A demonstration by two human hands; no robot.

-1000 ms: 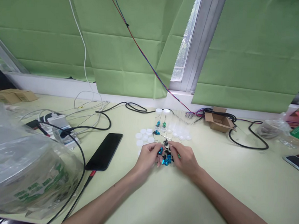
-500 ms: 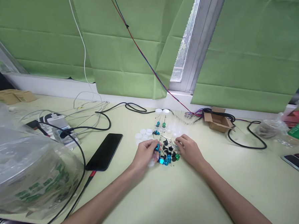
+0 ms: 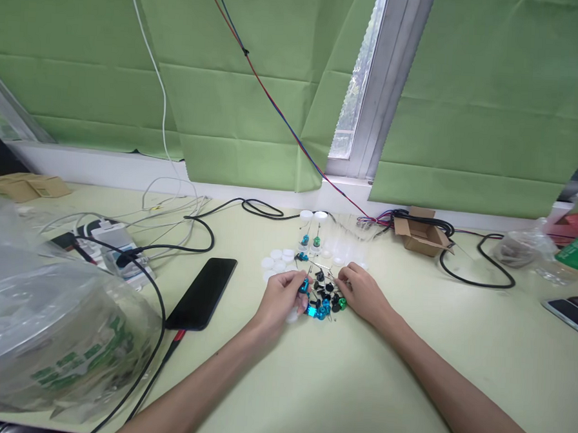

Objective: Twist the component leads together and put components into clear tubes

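My left hand (image 3: 281,300) is closed in a pinch on a small shiny blue part (image 3: 304,285), with a thin metal pin standing up from it. To its right lies a pile of small black parts (image 3: 320,286), blue parts (image 3: 321,310) and a green part (image 3: 342,303), mixed with thin metal pins. My right hand (image 3: 362,293) rests at the right edge of this pile, fingers curled together over the pins; what is between its fingertips is too small to make out. Behind the pile stand two clear vials (image 3: 311,230) with white caps, one holding a blue part, the other a green part.
Loose white caps (image 3: 277,261) lie left of the pile, and more clear vials (image 3: 350,249) lie behind my right hand. A black phone (image 3: 201,294), cables (image 3: 206,222), a large plastic bag (image 3: 69,341) and an open cardboard box (image 3: 421,237) surround the area.
My right hand has shifted slightly, its fingers drawn a little closer together at the pile's edge. My left hand keeps its hold on the blue part.
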